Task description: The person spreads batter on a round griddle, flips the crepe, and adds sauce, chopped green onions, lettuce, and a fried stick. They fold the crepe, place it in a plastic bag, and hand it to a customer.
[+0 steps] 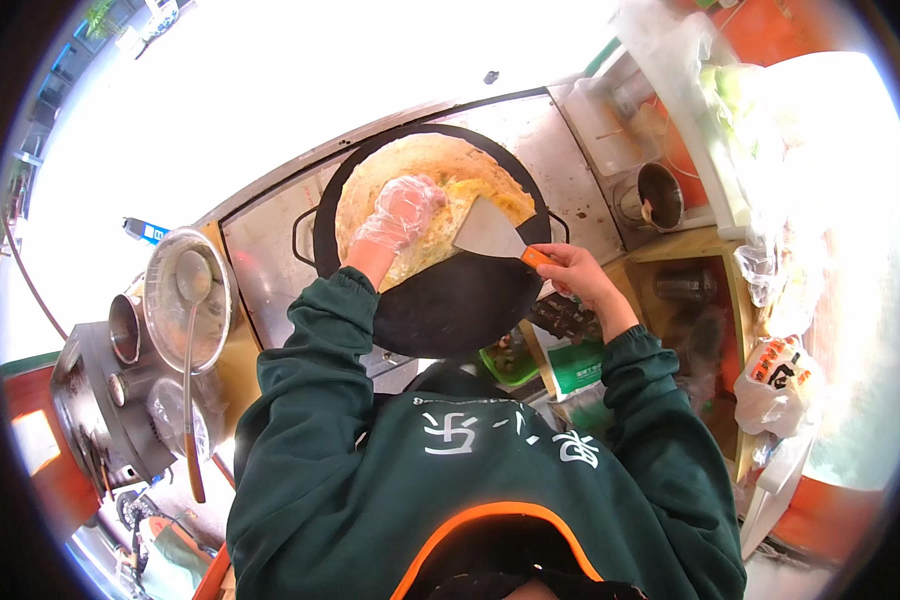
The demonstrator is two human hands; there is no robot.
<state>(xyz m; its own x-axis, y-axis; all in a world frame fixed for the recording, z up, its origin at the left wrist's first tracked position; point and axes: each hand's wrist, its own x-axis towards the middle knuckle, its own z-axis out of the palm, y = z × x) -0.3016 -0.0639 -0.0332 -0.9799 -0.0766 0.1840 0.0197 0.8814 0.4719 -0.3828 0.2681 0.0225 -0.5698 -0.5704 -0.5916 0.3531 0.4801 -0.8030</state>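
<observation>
A large thin crepe (375,169) covers the far part of a round black griddle (457,307), and its near side is folded over. My left hand (405,214), in a clear plastic glove, rests on the crepe's folded part; its fingertips are partly hidden by the glove's wrinkles and glare. In my bare right hand (574,274) is the orange handle of a wide metal scraper (489,231). The scraper's blade lies against the folded edge of the crepe, right of my left hand. Dark griddle surface shows on the near side.
Left of the griddle, a bowl of batter (214,307) holds a long-handled ladle (189,390). A metal pot (658,196) and a clear plastic container (596,127) stand at the right. A green tray (511,364) sits close to my body. The griddle has loop handles (300,236).
</observation>
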